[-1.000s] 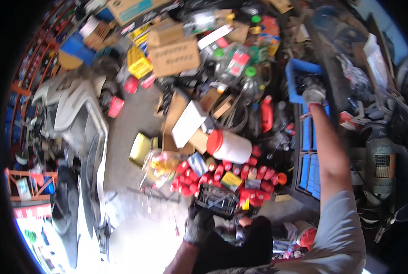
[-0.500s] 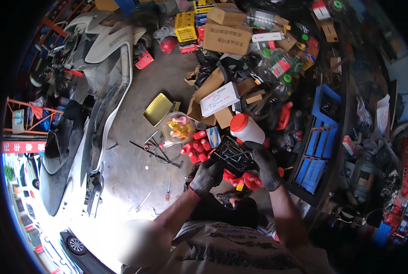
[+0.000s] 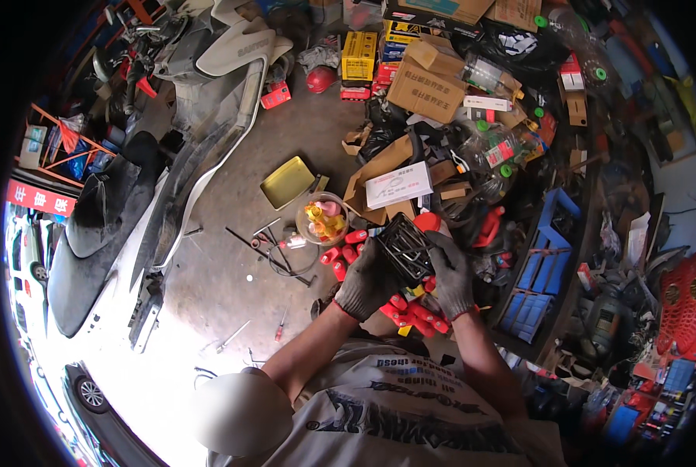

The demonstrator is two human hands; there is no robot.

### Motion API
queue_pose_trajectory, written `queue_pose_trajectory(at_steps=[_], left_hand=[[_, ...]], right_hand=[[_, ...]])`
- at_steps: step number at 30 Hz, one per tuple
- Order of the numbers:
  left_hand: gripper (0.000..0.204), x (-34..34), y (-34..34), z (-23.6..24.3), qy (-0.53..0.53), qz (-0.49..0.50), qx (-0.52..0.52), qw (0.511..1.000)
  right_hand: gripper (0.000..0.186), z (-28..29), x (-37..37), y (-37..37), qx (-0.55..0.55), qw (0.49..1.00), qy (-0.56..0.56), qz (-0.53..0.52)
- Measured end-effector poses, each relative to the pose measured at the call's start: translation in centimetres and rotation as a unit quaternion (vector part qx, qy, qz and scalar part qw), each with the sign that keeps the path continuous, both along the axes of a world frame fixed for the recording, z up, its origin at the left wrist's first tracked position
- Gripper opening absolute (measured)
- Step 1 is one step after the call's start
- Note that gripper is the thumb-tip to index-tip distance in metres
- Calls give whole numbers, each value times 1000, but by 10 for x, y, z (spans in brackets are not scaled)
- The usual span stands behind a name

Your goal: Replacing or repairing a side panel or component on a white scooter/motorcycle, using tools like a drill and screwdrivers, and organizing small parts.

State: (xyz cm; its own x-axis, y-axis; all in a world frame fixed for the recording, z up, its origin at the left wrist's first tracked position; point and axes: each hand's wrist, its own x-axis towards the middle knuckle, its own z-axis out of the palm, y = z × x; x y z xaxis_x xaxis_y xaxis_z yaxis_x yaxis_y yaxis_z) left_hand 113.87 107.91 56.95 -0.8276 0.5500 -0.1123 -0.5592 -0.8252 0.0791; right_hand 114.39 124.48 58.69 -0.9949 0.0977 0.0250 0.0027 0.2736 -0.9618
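While both gloved hands meet at chest height, head view shows:
left hand [image 3: 366, 282]: grey glove, fingers curled round the left side of the black ribbed part [image 3: 404, 248]
right hand [image 3: 450, 276]: grey glove, closed on the part's right side
black ribbed part: held between both hands, above the red bottles [image 3: 410, 313] on the floor
plastic tub [image 3: 322, 219]: clear, yellow and pink items inside, just left of the hands
yellow tray [image 3: 287, 182]: on the concrete floor [image 3: 231, 272], beyond the tub
white box [image 3: 398, 184]: lying on cardboard, above the part
blue crate [image 3: 540, 261]: right of the hands
scooter [image 3: 130, 187]: stripped, far left
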Motion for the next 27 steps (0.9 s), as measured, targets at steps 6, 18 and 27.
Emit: queue_pose_trajectory(at_steps=[6,18,27], left_hand=[[62,4,-15,4,-1,43,45,998],[60,17,-31,6,-6,60,100,993],[62,29,-39,-8,-26,94,90,991]], right_hand=[[27,18,-1,-23,242,963,118,27],[31,38,3,-55,283,954,96,6],[28,34,3,-52,124,987,56,81]])
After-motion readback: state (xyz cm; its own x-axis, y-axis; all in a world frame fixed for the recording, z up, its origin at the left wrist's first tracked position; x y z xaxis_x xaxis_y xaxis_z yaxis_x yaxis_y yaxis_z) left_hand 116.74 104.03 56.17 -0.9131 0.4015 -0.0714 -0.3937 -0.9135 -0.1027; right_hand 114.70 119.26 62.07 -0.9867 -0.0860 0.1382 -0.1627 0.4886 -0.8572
